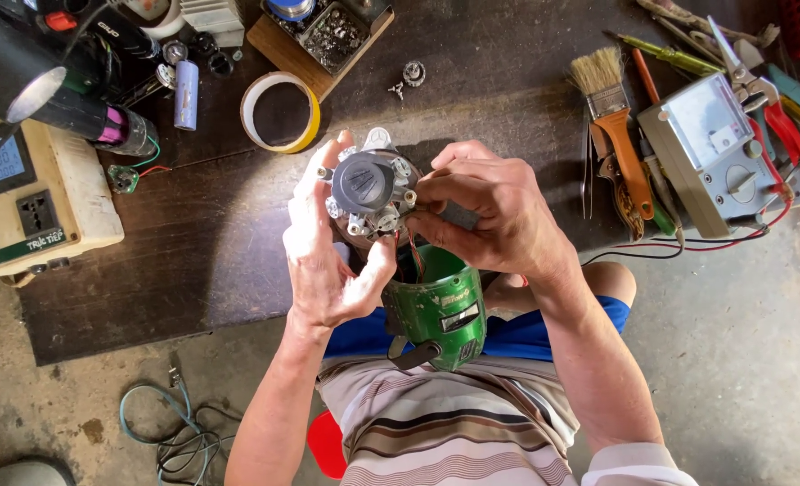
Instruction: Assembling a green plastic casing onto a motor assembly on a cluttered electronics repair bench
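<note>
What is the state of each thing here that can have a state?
green power tool body: open, wires showing
grey motor end piece: lifted off, held in both hands
left hand: gripping
right hand: gripping
yellow tape roll: lying flat
paintbrush: lying unused
analogue meter: leads attached

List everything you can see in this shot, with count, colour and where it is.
power tool body: one, green, on the lap
gear head: one, grey metal, atop the tool
tape roll: one, yellow, upper left of board
paintbrush: one, orange handle, right
analogue meter: one, grey, right
socket box: one, cream, left
parts tray: one, wooden, top
left hand: cups gear head
right hand: grips gear head's side
</note>
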